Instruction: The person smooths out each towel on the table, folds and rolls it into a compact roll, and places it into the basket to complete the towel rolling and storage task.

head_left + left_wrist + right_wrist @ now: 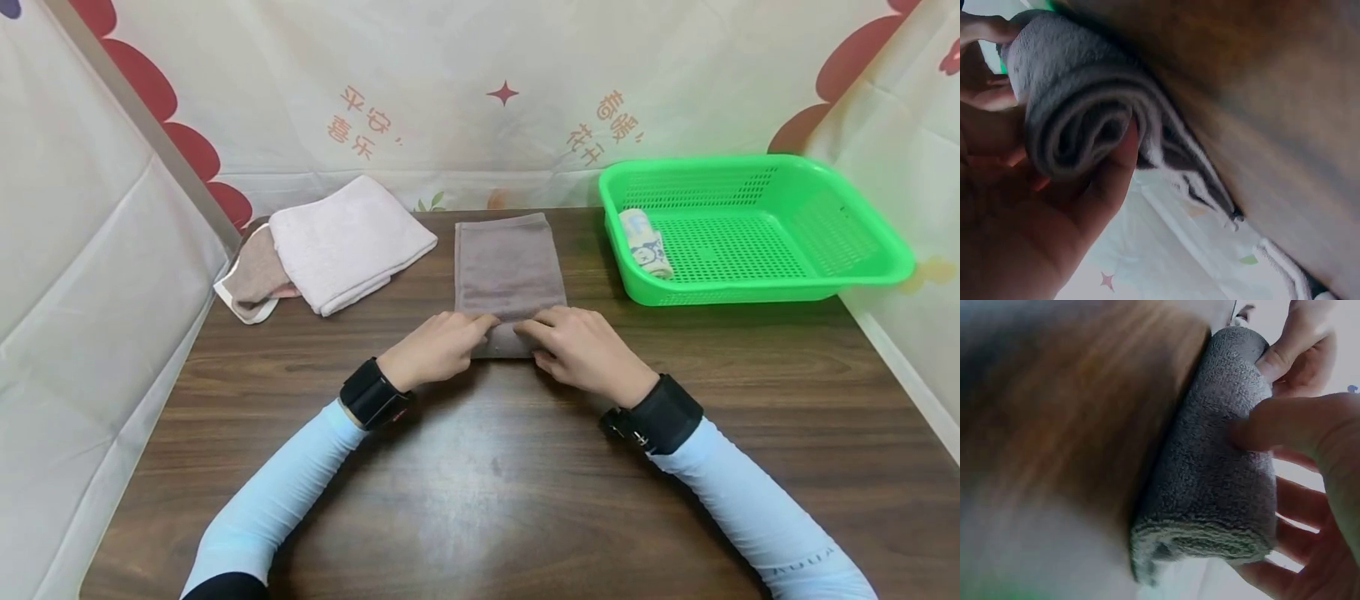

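A grey-brown towel [508,260] lies lengthwise at the middle of the table, its far part flat and its near end rolled up. My left hand [437,347] holds the left end of that roll; in the left wrist view the thumb presses against the spiral end of the towel [1079,69]. The right hand [587,352] grips the roll from the other side. Seen from the right wrist, its thumb lies on the near face of the rolled towel [1207,462], with the other fingers across the far side.
A folded pale towel [352,242] rests at the back left, partly over a brown-and-white cloth [258,271]. At the back right stands a green basket [750,292] with a rolled patterned cloth [647,243] in it. Fabric walls [465,50] border the wooden table.
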`<control>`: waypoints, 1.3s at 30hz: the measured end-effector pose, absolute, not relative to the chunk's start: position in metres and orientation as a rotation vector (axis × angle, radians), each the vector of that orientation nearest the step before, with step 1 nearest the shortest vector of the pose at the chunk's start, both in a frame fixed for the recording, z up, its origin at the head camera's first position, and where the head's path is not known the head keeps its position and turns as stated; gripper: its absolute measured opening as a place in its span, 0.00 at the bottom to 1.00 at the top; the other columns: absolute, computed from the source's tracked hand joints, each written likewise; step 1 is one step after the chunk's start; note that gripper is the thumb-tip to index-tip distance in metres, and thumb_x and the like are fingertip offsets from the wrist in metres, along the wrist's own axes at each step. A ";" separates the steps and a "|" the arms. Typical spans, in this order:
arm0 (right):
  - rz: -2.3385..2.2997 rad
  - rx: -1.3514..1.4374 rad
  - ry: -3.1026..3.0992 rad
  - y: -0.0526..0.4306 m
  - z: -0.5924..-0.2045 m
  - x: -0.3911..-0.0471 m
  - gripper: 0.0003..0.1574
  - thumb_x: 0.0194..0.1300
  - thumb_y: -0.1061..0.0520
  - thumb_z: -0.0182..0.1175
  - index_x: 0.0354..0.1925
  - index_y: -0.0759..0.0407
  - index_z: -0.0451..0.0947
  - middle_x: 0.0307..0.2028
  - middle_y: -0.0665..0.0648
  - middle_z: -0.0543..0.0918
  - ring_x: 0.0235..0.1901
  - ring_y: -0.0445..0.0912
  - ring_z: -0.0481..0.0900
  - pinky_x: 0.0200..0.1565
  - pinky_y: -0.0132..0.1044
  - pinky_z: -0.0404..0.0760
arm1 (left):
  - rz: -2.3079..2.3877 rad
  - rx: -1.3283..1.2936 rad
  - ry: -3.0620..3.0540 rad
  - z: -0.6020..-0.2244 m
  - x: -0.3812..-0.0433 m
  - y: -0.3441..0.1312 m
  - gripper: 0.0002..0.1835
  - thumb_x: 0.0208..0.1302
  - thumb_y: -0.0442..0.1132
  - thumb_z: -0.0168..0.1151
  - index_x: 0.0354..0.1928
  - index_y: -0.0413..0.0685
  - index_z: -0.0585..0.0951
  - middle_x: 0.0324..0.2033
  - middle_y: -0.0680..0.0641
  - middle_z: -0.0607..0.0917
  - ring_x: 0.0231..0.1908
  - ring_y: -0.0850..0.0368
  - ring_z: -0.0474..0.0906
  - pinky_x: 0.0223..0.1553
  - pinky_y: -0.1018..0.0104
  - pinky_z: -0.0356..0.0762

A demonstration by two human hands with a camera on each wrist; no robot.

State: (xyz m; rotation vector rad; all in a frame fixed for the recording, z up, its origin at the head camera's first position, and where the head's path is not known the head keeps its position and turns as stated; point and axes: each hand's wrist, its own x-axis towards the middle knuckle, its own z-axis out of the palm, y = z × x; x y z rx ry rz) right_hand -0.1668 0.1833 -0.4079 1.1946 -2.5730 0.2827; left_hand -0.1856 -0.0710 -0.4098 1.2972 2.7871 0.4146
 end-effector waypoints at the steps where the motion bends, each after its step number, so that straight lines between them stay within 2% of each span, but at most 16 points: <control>1: 0.324 1.197 -2.578 0.184 -0.410 -0.169 0.24 0.59 0.62 0.70 0.55 0.55 0.84 0.42 0.55 0.88 0.37 0.49 0.85 0.36 0.45 0.84 | 0.431 1.303 2.775 -0.409 -0.186 -0.072 0.26 0.67 0.24 0.57 0.66 0.44 0.74 0.43 0.46 0.88 0.34 0.52 0.85 0.35 0.57 0.84; 4: 0.452 1.179 -2.612 0.184 -0.415 -0.173 0.23 0.58 0.65 0.65 0.53 0.53 0.84 0.37 0.51 0.88 0.28 0.43 0.79 0.29 0.39 0.77 | 0.484 1.324 2.740 -0.406 -0.186 -0.074 0.26 0.71 0.28 0.58 0.69 0.52 0.74 0.44 0.48 0.89 0.34 0.55 0.85 0.35 0.57 0.84; 7: 0.563 1.128 -2.682 0.182 -0.417 -0.176 0.23 0.58 0.66 0.61 0.52 0.53 0.82 0.35 0.50 0.87 0.26 0.41 0.73 0.29 0.36 0.72 | 0.496 1.304 2.738 -0.402 -0.186 -0.075 0.24 0.73 0.36 0.62 0.69 0.59 0.77 0.47 0.51 0.89 0.34 0.58 0.84 0.36 0.57 0.83; 10: 0.643 1.057 -2.747 0.179 -0.417 -0.175 0.21 0.60 0.65 0.60 0.53 0.55 0.81 0.40 0.52 0.89 0.27 0.42 0.74 0.32 0.37 0.74 | 0.420 1.288 2.790 -0.400 -0.184 -0.074 0.26 0.69 0.43 0.69 0.68 0.61 0.79 0.52 0.52 0.87 0.37 0.58 0.83 0.39 0.57 0.84; 15: 0.734 0.983 -2.795 0.176 -0.418 -0.175 0.20 0.63 0.65 0.56 0.54 0.56 0.77 0.47 0.56 0.89 0.30 0.44 0.77 0.35 0.40 0.76 | 0.172 1.414 2.914 -0.400 -0.179 -0.068 0.34 0.57 0.51 0.78 0.67 0.56 0.81 0.48 0.49 0.82 0.41 0.54 0.82 0.39 0.57 0.84; 17: 0.745 0.970 -2.798 0.176 -0.420 -0.176 0.20 0.64 0.65 0.56 0.54 0.56 0.76 0.47 0.56 0.89 0.30 0.44 0.76 0.35 0.40 0.76 | 0.091 1.465 2.958 -0.401 -0.176 -0.066 0.36 0.55 0.51 0.80 0.66 0.53 0.81 0.46 0.49 0.81 0.42 0.53 0.82 0.40 0.57 0.84; 21: 0.740 0.955 -2.806 0.176 -0.422 -0.177 0.19 0.66 0.64 0.55 0.55 0.54 0.73 0.38 0.52 0.87 0.26 0.43 0.74 0.32 0.39 0.74 | -0.014 1.506 3.035 -0.402 -0.171 -0.064 0.33 0.52 0.50 0.81 0.61 0.53 0.80 0.47 0.50 0.84 0.44 0.50 0.83 0.43 0.56 0.83; 24: 0.741 0.939 -2.818 0.176 -0.422 -0.178 0.18 0.67 0.63 0.55 0.54 0.53 0.72 0.30 0.50 0.81 0.24 0.43 0.72 0.31 0.38 0.72 | -0.073 1.532 3.073 -0.403 -0.168 -0.062 0.27 0.53 0.46 0.79 0.53 0.52 0.79 0.44 0.50 0.85 0.41 0.50 0.84 0.39 0.57 0.83; 29: 0.725 0.944 -2.829 0.176 -0.421 -0.179 0.17 0.66 0.63 0.56 0.52 0.53 0.73 0.30 0.50 0.78 0.25 0.44 0.72 0.31 0.39 0.71 | -0.070 1.583 3.083 -0.407 -0.169 -0.061 0.10 0.59 0.36 0.68 0.42 0.48 0.81 0.33 0.48 0.84 0.30 0.53 0.81 0.27 0.61 0.80; 32: 0.626 0.987 -2.766 0.177 -0.420 -0.178 0.15 0.64 0.62 0.59 0.49 0.52 0.77 0.37 0.51 0.81 0.32 0.45 0.76 0.34 0.41 0.75 | 0.008 1.562 3.042 -0.408 -0.172 -0.064 0.10 0.63 0.34 0.63 0.46 0.47 0.83 0.34 0.49 0.85 0.28 0.55 0.81 0.26 0.61 0.81; 36: 0.382 1.067 -2.606 0.178 -0.415 -0.175 0.13 0.62 0.57 0.65 0.47 0.53 0.85 0.45 0.55 0.83 0.42 0.51 0.79 0.41 0.46 0.77 | 0.158 1.447 2.937 -0.406 -0.178 -0.068 0.20 0.67 0.33 0.60 0.60 0.48 0.81 0.45 0.48 0.87 0.34 0.54 0.84 0.33 0.57 0.84; 39: 0.195 1.122 -2.534 0.178 -0.410 -0.171 0.20 0.60 0.49 0.71 0.48 0.55 0.87 0.44 0.56 0.84 0.45 0.54 0.80 0.44 0.49 0.75 | 0.230 1.338 2.854 -0.404 -0.182 -0.070 0.23 0.70 0.33 0.57 0.66 0.47 0.78 0.54 0.46 0.86 0.44 0.51 0.85 0.42 0.53 0.85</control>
